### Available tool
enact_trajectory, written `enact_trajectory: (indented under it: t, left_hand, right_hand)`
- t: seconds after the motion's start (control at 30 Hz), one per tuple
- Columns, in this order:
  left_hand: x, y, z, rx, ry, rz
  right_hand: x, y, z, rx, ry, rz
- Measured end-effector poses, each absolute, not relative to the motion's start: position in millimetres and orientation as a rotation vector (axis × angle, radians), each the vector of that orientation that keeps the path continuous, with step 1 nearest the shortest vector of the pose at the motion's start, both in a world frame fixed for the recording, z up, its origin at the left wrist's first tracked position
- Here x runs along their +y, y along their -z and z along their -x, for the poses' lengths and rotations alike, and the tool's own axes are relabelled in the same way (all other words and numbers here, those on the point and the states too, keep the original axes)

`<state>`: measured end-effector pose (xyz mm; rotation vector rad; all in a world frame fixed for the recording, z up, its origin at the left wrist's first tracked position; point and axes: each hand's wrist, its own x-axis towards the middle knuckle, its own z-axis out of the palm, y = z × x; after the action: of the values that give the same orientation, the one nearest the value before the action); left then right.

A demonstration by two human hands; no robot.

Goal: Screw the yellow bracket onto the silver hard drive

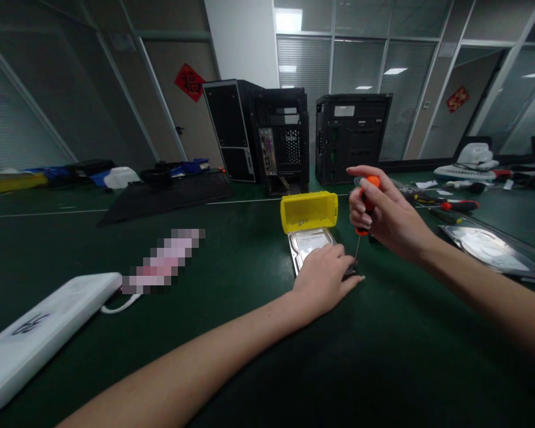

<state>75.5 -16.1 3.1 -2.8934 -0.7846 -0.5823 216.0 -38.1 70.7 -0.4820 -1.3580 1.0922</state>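
Observation:
A silver hard drive [311, 239] lies on the green table, partly covered by my left hand [323, 274]. That hand grips the near part of the drive, with its fingers bent over it and the thumb along the near side. My right hand [377, 208] is closed around the orange and black handle of a screwdriver [371, 181]. The screwdriver stands nearly upright, its thin shaft pointing down at the drive's right near corner. Whether the tip sits in a screw is too small to tell. Right behind the drive is a yellow bin [310, 212] with a few tiny metal pieces inside.
Black computer cases [354, 139] stand at the back of the table. On the right lie another hard drive [494, 246] and red-handled pliers [461, 205]. A white power bank-like block [49, 333] with a strap is at the left, and a black mat [164, 196] lies behind it.

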Motion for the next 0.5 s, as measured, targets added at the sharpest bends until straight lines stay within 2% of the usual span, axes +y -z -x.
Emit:
enact_trajectory:
  t: [0.17, 0.5]
  left_hand:
    - [-16.9, -3.0, -76.8, -0.782, 0.550, 2.853]
    - [-16.7, -2.8, -76.7, -0.790, 0.553, 2.844]
  right_hand:
    - [-36.8, -73.1, -213.5, -1.370, -1.171, 0.467]
    - [-30.7, -75.0, -233.1, -1.371, -1.109, 0.502]
